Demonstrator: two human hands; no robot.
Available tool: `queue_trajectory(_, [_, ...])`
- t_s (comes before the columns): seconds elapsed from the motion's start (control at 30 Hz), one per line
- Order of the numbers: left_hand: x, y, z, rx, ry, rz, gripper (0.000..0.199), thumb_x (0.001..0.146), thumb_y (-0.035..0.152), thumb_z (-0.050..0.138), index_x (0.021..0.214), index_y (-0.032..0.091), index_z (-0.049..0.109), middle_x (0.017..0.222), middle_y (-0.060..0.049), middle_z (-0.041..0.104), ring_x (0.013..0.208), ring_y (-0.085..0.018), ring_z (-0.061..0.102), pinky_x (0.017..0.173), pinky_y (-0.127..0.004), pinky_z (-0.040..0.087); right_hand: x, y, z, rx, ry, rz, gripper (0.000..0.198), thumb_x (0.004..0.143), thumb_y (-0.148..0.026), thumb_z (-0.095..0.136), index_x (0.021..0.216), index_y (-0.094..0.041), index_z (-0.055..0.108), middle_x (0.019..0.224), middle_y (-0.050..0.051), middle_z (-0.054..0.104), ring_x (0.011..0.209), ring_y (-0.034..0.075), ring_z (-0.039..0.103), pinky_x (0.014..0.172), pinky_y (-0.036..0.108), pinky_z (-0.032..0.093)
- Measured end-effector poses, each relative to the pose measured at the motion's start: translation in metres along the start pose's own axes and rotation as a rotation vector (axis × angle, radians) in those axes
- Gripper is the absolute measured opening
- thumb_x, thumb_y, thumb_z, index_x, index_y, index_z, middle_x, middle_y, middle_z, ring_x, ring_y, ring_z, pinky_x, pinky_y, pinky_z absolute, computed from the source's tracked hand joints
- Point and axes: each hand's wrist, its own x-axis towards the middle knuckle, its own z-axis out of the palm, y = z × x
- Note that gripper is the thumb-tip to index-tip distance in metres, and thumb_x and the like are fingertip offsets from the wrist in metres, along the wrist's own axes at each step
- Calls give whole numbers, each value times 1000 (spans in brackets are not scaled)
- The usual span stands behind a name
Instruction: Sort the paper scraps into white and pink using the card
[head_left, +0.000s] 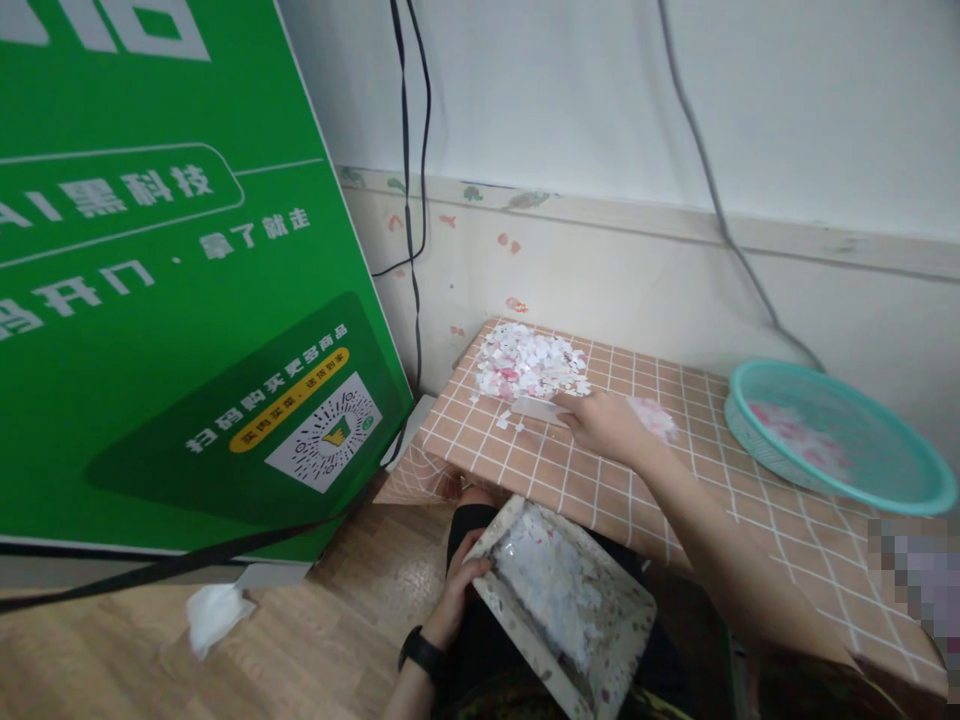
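Note:
My left hand [466, 572] grips the left edge of a speckled, shallow rectangular box [626, 620], which tilts over my lap just below the table edge. White paper-like scraps lie inside it. My right hand [606, 425], reaching across the table, pinches a flat whitish strip [537, 408]; its exact kind is unclear. Just beyond that strip sits a heap of white and pink scraps [529, 362], with a few loose bits near the front edge. A smaller pinkish pile [652, 418] is partly hidden behind my right hand.
A brown checked cloth [570, 470] covers the table against the wall. On its right stands a turquoise basket [896, 492] with pink and white pieces. A large green cabinet [165, 400] rises at left, with black cords [409, 150] beside it. White plastic [216, 615] lies on the floor.

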Motion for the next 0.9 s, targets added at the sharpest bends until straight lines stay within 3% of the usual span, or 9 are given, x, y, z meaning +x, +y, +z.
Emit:
queue_trajectory(0.23, [3, 2, -2, 15, 8, -31, 44, 76, 37, 67, 116, 19, 64, 108, -7, 69, 106, -33, 58, 94, -42, 40, 3, -3, 2, 19, -38, -16, 38, 94, -25, 50, 129, -27, 66, 91, 10, 75, 83, 23, 67, 66, 31, 39])
queue_trajectory(0.53, [2, -6, -10, 67, -3, 8, 43, 81, 30, 60, 122, 20, 63, 111, -6, 68, 108, -31, 56, 94, -39, 39, 9, 0, 3, 17, -48, -66, 36, 94, -25, 47, 124, -25, 67, 92, 11, 74, 79, 22, 65, 64, 31, 35])
queue_trajectory(0.73, [5, -9, -12, 48, -2, 3, 43, 80, 31, 61, 122, 20, 63, 111, -6, 69, 106, -31, 57, 92, -38, 40, 17, 4, -10, -28, -86, -40, 32, 93, -23, 46, 115, -22, 70, 87, 12, 73, 74, 22, 63, 63, 32, 32])
queue_trajectory(0.9, [3, -5, -9, 56, 3, 17, 43, 79, 33, 61, 121, 20, 64, 110, -6, 69, 104, -31, 59, 92, -38, 41, 26, -2, -12, -52, -87, -109, 32, 93, -22, 46, 116, -22, 69, 88, 11, 73, 75, 20, 62, 63, 31, 30])
